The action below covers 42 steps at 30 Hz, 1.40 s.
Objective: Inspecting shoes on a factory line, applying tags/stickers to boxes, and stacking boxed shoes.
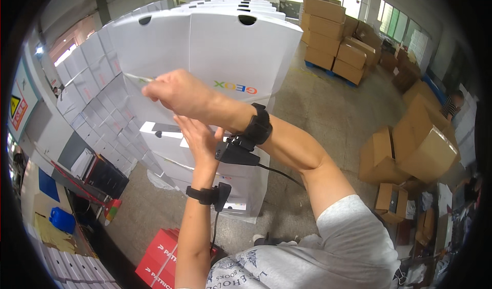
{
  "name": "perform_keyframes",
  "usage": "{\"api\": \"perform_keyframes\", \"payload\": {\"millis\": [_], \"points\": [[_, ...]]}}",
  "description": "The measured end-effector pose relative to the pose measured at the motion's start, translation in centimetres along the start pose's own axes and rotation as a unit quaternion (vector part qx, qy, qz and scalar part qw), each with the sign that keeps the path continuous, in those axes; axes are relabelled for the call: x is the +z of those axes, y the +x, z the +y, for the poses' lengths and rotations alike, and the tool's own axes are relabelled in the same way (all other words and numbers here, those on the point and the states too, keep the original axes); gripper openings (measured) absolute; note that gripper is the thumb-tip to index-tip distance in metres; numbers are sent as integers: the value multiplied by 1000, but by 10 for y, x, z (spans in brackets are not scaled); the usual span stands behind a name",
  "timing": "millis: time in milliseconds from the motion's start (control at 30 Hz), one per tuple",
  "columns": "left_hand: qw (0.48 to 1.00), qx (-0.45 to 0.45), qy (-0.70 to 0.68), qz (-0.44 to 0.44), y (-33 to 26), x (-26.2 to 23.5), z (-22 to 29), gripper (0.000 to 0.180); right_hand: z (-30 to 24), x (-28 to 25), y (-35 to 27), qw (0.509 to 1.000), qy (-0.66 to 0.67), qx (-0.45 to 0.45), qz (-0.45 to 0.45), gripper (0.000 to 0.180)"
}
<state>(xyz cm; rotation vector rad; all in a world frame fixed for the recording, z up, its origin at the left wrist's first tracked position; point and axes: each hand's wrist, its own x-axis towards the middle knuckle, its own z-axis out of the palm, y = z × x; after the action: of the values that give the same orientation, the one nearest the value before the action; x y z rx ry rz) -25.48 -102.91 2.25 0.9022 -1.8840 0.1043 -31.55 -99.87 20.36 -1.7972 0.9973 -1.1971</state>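
Right hand [171,91] pinches a thin strip [137,77] — left hand [197,138] open, flat on the white box [169,140].

A tall stack of white cartons [225,48] blocks my reach ahead; white boxes [92,74] wall my left. Bare concrete floor [328,109] opens rightward until brown cartons [420,140].

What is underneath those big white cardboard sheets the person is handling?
Under the white cardboard sheets sits a stack of white boxes, standing on the concrete floor. The right hand and left hand cover part of the stack, and its contents are hidden.
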Motion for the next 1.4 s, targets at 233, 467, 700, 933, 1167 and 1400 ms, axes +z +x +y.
{"api": "perform_keyframes", "payload": {"millis": [233,467,700,933,1167,1400], "points": [[998,61,-10,28,41,-17,41,107,-49,-53,-65,972,-1,-196,128,42],[982,179,-60,30,98,-69,150,103,-132,-118,-134,918,-148,-286,232,32],[959,179,-197,-96,80,-33,199,102,-124,-133,-184,882,-193,-259,344,30],[899,154,-352,-211,-10,6,216,83,-70,-253,-249,910,-59,-118,393,27],[857,19,-397,-327,-219,-32,146,70,14,-293,-320,788,27,50,614,25],[756,-115,-370,-529,-365,-87,107,106,-17,-181,-345,881,153,211,394,20]]}}
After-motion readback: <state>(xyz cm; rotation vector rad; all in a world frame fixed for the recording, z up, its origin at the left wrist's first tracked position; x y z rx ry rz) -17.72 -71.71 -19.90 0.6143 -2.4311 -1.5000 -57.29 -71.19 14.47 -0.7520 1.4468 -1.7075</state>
